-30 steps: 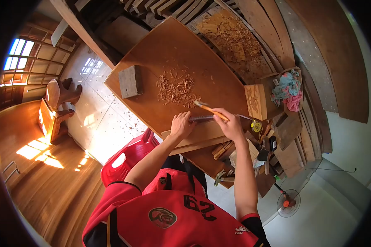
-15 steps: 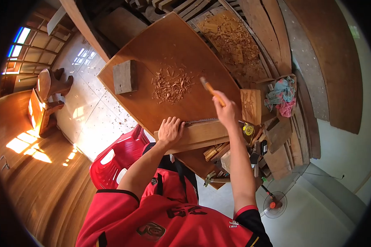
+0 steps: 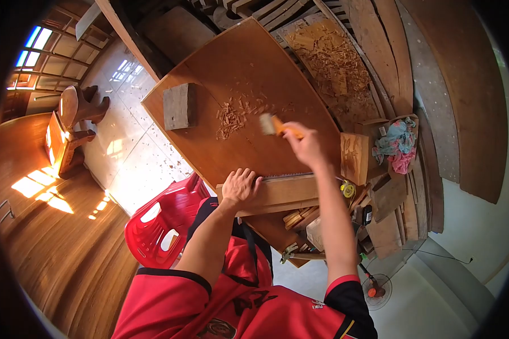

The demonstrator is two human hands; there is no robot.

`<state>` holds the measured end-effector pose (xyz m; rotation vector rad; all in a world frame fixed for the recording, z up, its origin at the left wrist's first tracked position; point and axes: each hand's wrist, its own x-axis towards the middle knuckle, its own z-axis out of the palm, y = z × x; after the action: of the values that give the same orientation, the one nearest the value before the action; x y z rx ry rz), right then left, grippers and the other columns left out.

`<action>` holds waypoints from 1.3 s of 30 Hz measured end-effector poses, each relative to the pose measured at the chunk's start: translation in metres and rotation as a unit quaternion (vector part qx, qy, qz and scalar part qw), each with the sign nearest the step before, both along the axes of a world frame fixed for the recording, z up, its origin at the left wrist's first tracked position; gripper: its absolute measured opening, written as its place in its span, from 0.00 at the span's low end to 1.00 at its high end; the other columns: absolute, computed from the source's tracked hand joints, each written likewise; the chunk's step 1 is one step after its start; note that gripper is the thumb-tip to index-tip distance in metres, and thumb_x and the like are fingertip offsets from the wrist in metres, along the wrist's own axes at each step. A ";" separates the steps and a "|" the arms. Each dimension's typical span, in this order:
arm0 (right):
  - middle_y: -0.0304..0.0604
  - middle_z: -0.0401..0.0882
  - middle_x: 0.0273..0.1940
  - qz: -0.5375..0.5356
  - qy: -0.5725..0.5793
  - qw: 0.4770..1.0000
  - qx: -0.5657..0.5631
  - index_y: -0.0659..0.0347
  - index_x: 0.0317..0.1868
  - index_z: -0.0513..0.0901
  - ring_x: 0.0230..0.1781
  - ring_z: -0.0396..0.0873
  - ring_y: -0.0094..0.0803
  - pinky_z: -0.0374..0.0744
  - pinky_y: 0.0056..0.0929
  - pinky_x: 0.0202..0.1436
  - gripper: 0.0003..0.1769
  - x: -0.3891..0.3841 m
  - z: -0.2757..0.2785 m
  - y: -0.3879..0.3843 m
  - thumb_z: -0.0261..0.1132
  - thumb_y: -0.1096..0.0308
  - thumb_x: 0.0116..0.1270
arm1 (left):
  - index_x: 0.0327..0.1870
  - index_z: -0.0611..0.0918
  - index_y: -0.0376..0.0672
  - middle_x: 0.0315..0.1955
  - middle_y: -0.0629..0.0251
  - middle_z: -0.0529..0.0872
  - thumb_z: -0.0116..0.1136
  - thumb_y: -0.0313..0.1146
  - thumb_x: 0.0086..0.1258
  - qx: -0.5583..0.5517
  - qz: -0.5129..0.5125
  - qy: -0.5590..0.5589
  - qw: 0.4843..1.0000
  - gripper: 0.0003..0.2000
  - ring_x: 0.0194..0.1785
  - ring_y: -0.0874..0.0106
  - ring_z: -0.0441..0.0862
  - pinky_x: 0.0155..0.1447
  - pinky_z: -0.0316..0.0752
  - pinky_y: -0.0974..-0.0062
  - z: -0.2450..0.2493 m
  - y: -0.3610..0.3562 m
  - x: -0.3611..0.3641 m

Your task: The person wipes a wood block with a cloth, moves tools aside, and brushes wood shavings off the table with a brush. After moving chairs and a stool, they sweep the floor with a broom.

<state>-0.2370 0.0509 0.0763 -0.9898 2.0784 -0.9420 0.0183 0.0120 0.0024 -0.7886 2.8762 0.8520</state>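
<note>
My right hand (image 3: pixel 305 146) is closed round the orange handle of a paintbrush (image 3: pixel 268 125). Its pale bristles, slightly blurred, are over the brown wooden board (image 3: pixel 203 155), beside a heap of wood shavings (image 3: pixel 232 120). My left hand (image 3: pixel 241 185) lies with fingers stretched out across a thick wooden plank (image 3: pixel 283 192) at the near edge of the board. A thin dark strip with a toothed-looking edge (image 3: pixel 288 175) runs along the plank's far side.
A grey-brown block (image 3: pixel 179 106) sits at the board's left. To the right are an upright wood block (image 3: pixel 354 158), a yellow tape measure (image 3: pixel 348 189) and coloured rags (image 3: pixel 398 144). A red plastic chair (image 3: pixel 164 223) stands left of me, a fan (image 3: pixel 377 291) lower right.
My right hand has swung the brush left and down, closer to the board. The shavings heap has become narrower, with its right part scattered. My left hand stays on the plank.
</note>
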 end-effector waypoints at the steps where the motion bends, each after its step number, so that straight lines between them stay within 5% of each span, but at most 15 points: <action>1: 0.51 0.88 0.38 -0.022 0.023 0.999 0.027 0.55 0.54 0.85 0.39 0.89 0.41 0.83 0.36 0.40 0.14 -0.021 0.012 0.001 0.62 0.59 0.73 | 0.37 0.81 0.48 0.35 0.65 0.81 0.51 0.47 0.76 0.000 -0.002 -0.006 1.000 0.14 0.43 0.65 0.80 0.49 0.73 0.67 0.001 0.000 0.000; 5: 0.47 0.88 0.35 -0.090 0.177 0.980 0.033 0.47 0.53 0.86 0.37 0.87 0.46 0.81 0.41 0.37 0.15 -0.103 -0.013 0.019 0.62 0.52 0.73 | 0.38 0.81 0.47 0.36 0.64 0.81 0.51 0.47 0.76 0.015 0.003 -0.017 1.000 0.14 0.44 0.64 0.80 0.51 0.73 0.66 0.004 -0.002 -0.002; 9: 0.49 0.87 0.36 -0.114 0.178 0.977 -0.018 0.46 0.54 0.85 0.37 0.87 0.48 0.82 0.42 0.35 0.14 -0.058 0.024 -0.010 0.61 0.54 0.74 | 0.38 0.82 0.47 0.35 0.65 0.81 0.51 0.48 0.76 0.007 0.009 -0.003 1.000 0.15 0.43 0.66 0.80 0.50 0.73 0.67 0.000 -0.002 0.000; 14: 0.48 0.86 0.33 0.116 0.063 0.985 -0.111 0.46 0.49 0.85 0.34 0.86 0.46 0.84 0.44 0.39 0.12 0.092 0.019 -0.053 0.66 0.60 0.67 | 0.43 0.82 0.48 0.40 0.64 0.82 0.52 0.49 0.74 -0.010 -0.011 -0.010 1.000 0.14 0.47 0.65 0.79 0.52 0.72 0.65 -0.010 0.001 0.007; 17: 0.48 0.87 0.33 0.181 0.045 0.980 -0.065 0.46 0.49 0.86 0.34 0.86 0.46 0.84 0.44 0.39 0.12 0.135 -0.006 -0.063 0.64 0.57 0.68 | 0.46 0.82 0.50 0.42 0.64 0.83 0.52 0.49 0.73 -0.140 0.010 0.167 0.976 0.15 0.49 0.65 0.79 0.53 0.72 0.65 -0.036 0.005 0.017; 19: 0.47 0.86 0.33 0.201 0.059 0.977 -0.031 0.45 0.48 0.87 0.34 0.86 0.45 0.83 0.42 0.38 0.11 0.133 -0.017 -0.074 0.65 0.57 0.67 | 0.48 0.83 0.50 0.45 0.64 0.84 0.52 0.49 0.73 -0.096 -0.004 0.081 0.992 0.15 0.50 0.65 0.79 0.55 0.72 0.66 -0.026 0.003 0.013; 21: 0.49 0.86 0.34 0.159 0.086 0.983 -0.023 0.48 0.47 0.86 0.35 0.86 0.48 0.83 0.46 0.41 0.11 0.105 -0.027 -0.073 0.64 0.57 0.68 | 0.47 0.83 0.48 0.46 0.64 0.84 0.53 0.48 0.73 0.036 -0.012 -0.046 0.998 0.15 0.51 0.65 0.80 0.57 0.72 0.66 -0.004 -0.001 0.005; 22: 0.49 0.85 0.30 0.115 0.122 0.982 -0.085 0.47 0.46 0.86 0.31 0.85 0.51 0.82 0.52 0.36 0.11 0.085 -0.028 -0.073 0.62 0.56 0.69 | 0.42 0.82 0.46 0.40 0.64 0.83 0.52 0.47 0.75 0.019 -0.008 -0.052 0.998 0.14 0.47 0.64 0.79 0.53 0.72 0.66 0.006 -0.003 -0.001; 24: 0.53 0.85 0.31 0.070 0.162 0.984 0.009 0.46 0.47 0.86 0.33 0.85 0.56 0.82 0.51 0.37 0.11 0.032 -0.007 -0.072 0.61 0.55 0.70 | 0.40 0.81 0.46 0.37 0.64 0.81 0.52 0.47 0.75 0.025 -0.002 -0.044 0.999 0.14 0.46 0.64 0.79 0.52 0.72 0.66 0.005 -0.002 -0.001; 28: 0.50 0.87 0.31 -0.038 0.250 0.966 0.056 0.45 0.52 0.86 0.34 0.86 0.50 0.83 0.46 0.36 0.14 -0.085 -0.006 -0.048 0.60 0.53 0.73 | 0.39 0.81 0.46 0.36 0.63 0.81 0.51 0.47 0.76 0.029 0.005 -0.029 0.999 0.14 0.45 0.64 0.79 0.51 0.72 0.66 0.005 -0.002 -0.002; 32: 0.48 0.86 0.30 -0.106 0.257 0.960 0.013 0.45 0.51 0.87 0.33 0.86 0.48 0.83 0.45 0.36 0.14 -0.098 0.011 -0.047 0.60 0.54 0.73 | 0.37 0.82 0.46 0.34 0.65 0.81 0.52 0.48 0.75 -0.002 0.008 0.003 1.000 0.15 0.42 0.66 0.79 0.49 0.72 0.67 0.000 -0.001 -0.001; 34: 0.48 0.86 0.30 -0.065 0.181 0.977 -0.087 0.47 0.50 0.86 0.33 0.86 0.49 0.83 0.45 0.36 0.13 -0.054 0.011 -0.061 0.61 0.54 0.73 | 0.37 0.81 0.46 0.35 0.64 0.81 0.52 0.47 0.75 0.012 0.006 -0.017 1.000 0.14 0.43 0.64 0.79 0.50 0.73 0.66 0.003 -0.002 -0.001; 35: 0.48 0.87 0.34 -0.015 0.152 0.988 0.023 0.48 0.50 0.86 0.36 0.87 0.49 0.83 0.44 0.40 0.13 -0.023 0.036 -0.071 0.62 0.55 0.72 | 0.37 0.81 0.46 0.35 0.63 0.80 0.53 0.47 0.75 0.018 0.004 -0.027 0.999 0.14 0.44 0.64 0.79 0.50 0.73 0.65 0.004 -0.002 -0.002; 37: 0.51 0.87 0.35 0.091 0.122 0.975 -0.161 0.47 0.48 0.86 0.35 0.86 0.49 0.83 0.45 0.39 0.12 0.029 -0.003 -0.088 0.62 0.56 0.70 | 0.37 0.81 0.46 0.35 0.63 0.80 0.53 0.47 0.74 0.016 -0.001 -0.029 0.999 0.14 0.43 0.64 0.79 0.50 0.73 0.65 0.000 -0.002 -0.002; 39: 0.51 0.86 0.33 0.160 0.044 0.982 -0.092 0.47 0.46 0.87 0.33 0.86 0.49 0.83 0.44 0.38 0.13 0.076 -0.021 -0.100 0.62 0.53 0.69 | 0.37 0.81 0.46 0.34 0.63 0.80 0.53 0.47 0.74 0.013 -0.003 -0.025 1.000 0.14 0.43 0.64 0.79 0.49 0.73 0.65 -0.001 -0.001 -0.002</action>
<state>-0.1615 -0.0495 0.0554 -1.4359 1.8496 -0.9472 0.0167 0.0107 0.0014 -0.7852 2.8175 0.8560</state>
